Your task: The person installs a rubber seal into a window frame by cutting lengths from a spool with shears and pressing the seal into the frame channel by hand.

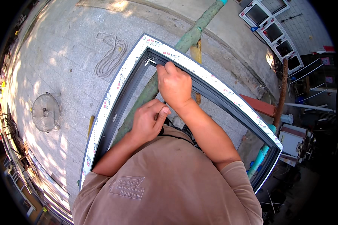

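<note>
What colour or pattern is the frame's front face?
Front face: white with repeated red and dark print, best in head view.

Head view: left fisheye of side-by-side pair, worn on person's head. Faces steeply down, over shirt front (169, 176); picture upright, unmirrored. Left hand (148, 119), right hand (174, 85) and frame (199, 67) close, mid-picture; paving (77, 43) and fan (45, 112) farther off. Straight edges bow toward round, black-cornered rim.
</note>
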The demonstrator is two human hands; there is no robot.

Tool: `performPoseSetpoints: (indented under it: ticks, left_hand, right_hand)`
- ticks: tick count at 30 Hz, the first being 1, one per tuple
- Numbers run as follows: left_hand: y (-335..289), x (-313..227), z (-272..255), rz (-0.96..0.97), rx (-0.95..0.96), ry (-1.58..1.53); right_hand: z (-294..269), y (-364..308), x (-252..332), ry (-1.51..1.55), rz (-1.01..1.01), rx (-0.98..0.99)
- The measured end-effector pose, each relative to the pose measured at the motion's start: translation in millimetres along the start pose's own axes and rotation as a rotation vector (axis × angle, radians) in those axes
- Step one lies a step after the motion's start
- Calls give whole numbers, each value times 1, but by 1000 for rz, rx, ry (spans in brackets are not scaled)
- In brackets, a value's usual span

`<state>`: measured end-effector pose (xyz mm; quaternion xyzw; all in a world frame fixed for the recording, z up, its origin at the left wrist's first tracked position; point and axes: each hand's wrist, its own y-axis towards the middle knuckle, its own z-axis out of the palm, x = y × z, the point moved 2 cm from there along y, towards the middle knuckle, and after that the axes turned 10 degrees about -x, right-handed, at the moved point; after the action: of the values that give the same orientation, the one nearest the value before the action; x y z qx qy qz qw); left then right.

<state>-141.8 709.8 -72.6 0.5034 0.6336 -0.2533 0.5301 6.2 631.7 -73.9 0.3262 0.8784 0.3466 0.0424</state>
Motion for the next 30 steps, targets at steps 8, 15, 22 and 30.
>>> performPoseSetpoints:
  ticks: [8, 15, 22, 30]
  left_hand:
    - [1, 2, 0, 30, 0, 39]
    - [-2, -2, 1, -22, 19, 39]
    - [0, 0, 3, 71, -19, 48]
    - [-1, 3, 2, 73, -7, 62]
  right_hand:
    - [-5, 1, -4, 18, -30, 52]
    - [-18, -13, -5, -32, -17, 41]
    - [-16, -12, -2, -94, -148, 90]
    - [-27, -9, 0, -120, -61, 133]
